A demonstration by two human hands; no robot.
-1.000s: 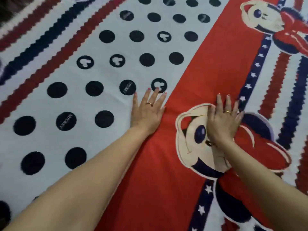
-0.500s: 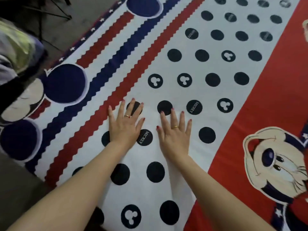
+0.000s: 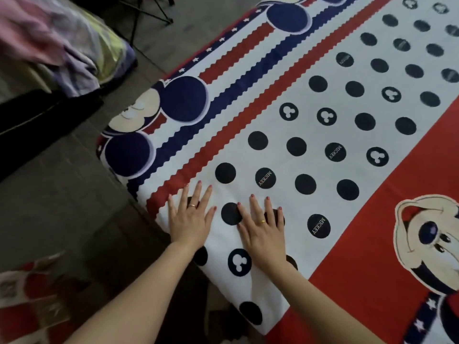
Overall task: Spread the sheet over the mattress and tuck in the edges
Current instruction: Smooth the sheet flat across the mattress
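A printed sheet [image 3: 323, 135] lies flat over the mattress, white with dark dots in the middle, a red band on the right and red and blue zigzag stripes on the left. My left hand [image 3: 190, 217] presses flat on the white part close to the sheet's near left corner, fingers spread. My right hand [image 3: 263, 229] lies flat beside it on the dotted area, fingers straight. Both palms are down and neither hand holds any cloth. The mattress itself is hidden under the sheet.
Grey floor [image 3: 62, 194] runs along the left of the bed. A pile of pink, purple and yellow cloth [image 3: 67, 48] sits at the upper left. More red patterned fabric [image 3: 32, 294] lies at the lower left. Thin black stand legs [image 3: 151, 11] show at the top.
Both hands have slid left across the sheet from the red band to the dotted area near the left corner. The view has swung left, bringing the floor and bed edge into sight.
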